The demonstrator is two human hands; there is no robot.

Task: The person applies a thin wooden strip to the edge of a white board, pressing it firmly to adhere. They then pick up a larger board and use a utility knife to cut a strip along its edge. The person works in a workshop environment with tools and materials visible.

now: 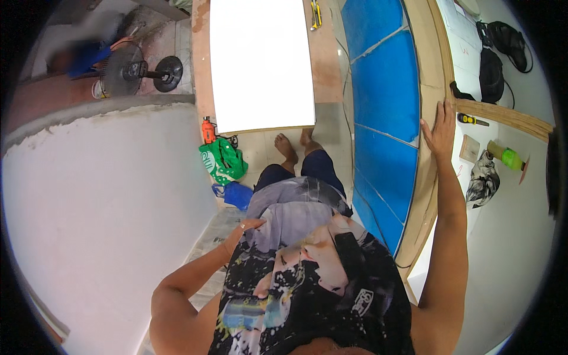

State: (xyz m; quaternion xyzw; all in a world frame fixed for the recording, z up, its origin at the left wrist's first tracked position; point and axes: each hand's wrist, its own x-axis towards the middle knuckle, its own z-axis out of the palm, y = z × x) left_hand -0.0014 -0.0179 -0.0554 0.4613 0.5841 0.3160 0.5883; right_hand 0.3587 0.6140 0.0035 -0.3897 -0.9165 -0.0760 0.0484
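My right hand (439,129) lies flat with fingers stretched along the tan wooden edge (435,71) of a tall piece with blue panels (384,89). It holds nothing. At my left side, my left hand (251,225) is closed on the lower part of my dark printed shirt (307,260), where the cloth bunches; some fingers are partly hidden. In front of me, a large white board (261,65) lies on a brown wooden table (325,68). A yellow utility knife (316,15) rests on the table, right of the board.
Left of my feet are an orange tool (207,130), a green bag (223,161) and a blue bag (236,194). A white wall (106,189) stands left. Beyond it are a black fan (127,70) and a person (89,56). Shelves at right hold a screwdriver (472,119) and a green bottle (509,157).
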